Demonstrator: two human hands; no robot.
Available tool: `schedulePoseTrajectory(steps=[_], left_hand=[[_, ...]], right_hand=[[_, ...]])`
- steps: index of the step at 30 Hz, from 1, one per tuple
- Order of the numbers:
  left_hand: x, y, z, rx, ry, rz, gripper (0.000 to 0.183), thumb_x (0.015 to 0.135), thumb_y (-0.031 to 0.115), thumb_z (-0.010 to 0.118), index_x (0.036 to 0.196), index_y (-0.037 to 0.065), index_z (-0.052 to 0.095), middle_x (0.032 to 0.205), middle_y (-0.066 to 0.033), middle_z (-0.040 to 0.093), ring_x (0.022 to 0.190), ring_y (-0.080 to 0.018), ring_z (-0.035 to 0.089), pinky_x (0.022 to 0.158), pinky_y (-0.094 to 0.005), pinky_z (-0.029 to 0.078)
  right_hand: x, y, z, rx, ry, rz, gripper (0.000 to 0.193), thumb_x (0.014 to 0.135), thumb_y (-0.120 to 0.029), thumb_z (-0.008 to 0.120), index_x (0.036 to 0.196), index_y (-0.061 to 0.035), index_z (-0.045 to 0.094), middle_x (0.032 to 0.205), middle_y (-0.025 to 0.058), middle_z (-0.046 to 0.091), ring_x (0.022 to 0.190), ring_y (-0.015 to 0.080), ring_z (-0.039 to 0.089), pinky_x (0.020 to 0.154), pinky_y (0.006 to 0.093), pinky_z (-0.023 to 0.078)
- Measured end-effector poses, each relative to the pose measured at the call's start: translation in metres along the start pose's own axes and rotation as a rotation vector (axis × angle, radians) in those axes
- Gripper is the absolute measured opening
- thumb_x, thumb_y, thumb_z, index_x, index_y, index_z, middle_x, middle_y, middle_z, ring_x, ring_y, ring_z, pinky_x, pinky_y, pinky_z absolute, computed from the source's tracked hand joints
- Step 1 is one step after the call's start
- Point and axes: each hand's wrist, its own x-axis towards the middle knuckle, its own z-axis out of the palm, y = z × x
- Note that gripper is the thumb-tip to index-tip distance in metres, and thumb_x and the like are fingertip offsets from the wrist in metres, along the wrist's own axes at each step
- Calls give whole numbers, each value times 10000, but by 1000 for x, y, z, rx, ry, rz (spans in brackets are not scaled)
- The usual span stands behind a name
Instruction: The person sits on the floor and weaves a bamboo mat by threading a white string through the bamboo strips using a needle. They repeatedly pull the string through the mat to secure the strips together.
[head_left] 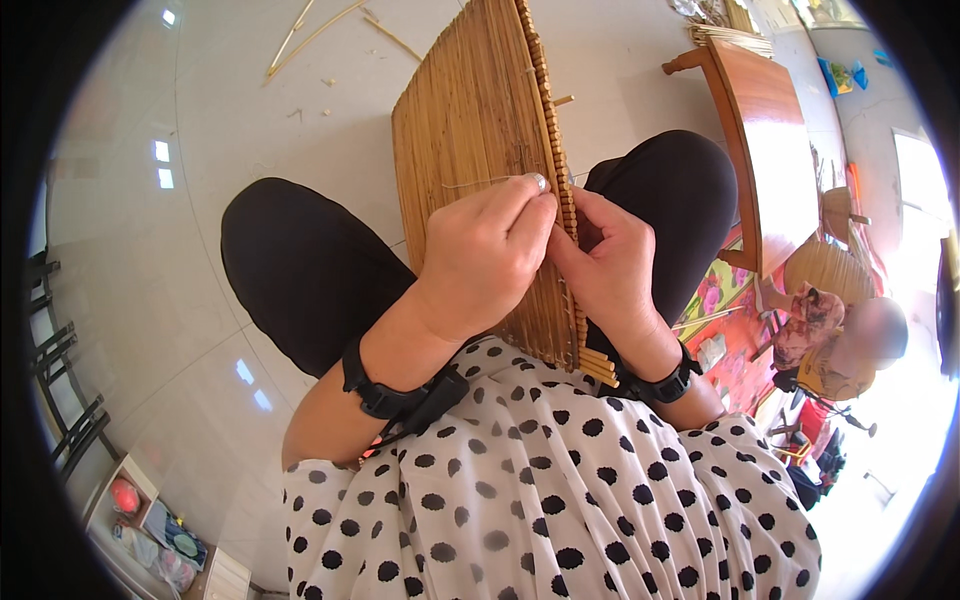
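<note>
A brown panel of thin straw-like stalks stands tilted between my knees, its long right edge bound in a row of small stitched bumps. My left hand is closed at that edge, its thumb and forefinger pinching a fine pale thread that trails left across the panel. Something small and silvery shows at its fingertips; I cannot make out what it is. From the other side, my right hand grips the bound edge between thumb and fingers. Several pale stalk ends stick out at the panel's lower corner.
Loose stalks lie on the tiled floor ahead. A low wooden table stands to the right, with a bundle of stalks beyond it. Another person is farther right, near a red floral mat. Black chair frames line the left.
</note>
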Motion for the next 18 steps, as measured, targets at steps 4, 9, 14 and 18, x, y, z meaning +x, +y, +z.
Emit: schedulePoseTrajectory(steps=[4, 9, 14, 18], left_hand=[[-4, -1, 1, -106, 71, -84, 172, 778, -12, 757, 924, 10, 670, 940, -98, 698, 762, -255, 720, 631, -321, 584], [0, -4, 3, -197, 145, -250, 170, 817, 1, 795, 921, 30, 664, 917, -91, 710, 750, -286, 715, 641, -336, 585], [-1, -4, 6, -194, 141, -228, 181, 809, -10, 790, 921, 43, 658, 920, -91, 705, 755, -289, 714, 644, -342, 585], [-1, -5, 8, -178, 145, -214, 184, 806, -14, 788, 918, 44, 655, 922, -92, 703, 757, -291, 715, 644, -344, 587]], right_hand=[[0, 2, -1, 27, -37, 70, 279, 887, -62, 759, 1147, 32, 722, 782, -39, 665, 681, -3, 543, 597, 191, 463], [-1, 3, 0, 72, -61, 96, 295, 892, -57, 753, 1169, 35, 715, 838, -20, 709, 722, 2, 594, 641, 193, 504], [-1, 7, 1, 61, -59, 77, 297, 890, -50, 750, 1173, 34, 714, 847, -14, 711, 729, 7, 599, 650, 197, 511], [0, 4, -1, 27, -73, 92, 298, 887, -45, 751, 1172, 34, 712, 861, -12, 716, 741, 10, 607, 663, 199, 519]])
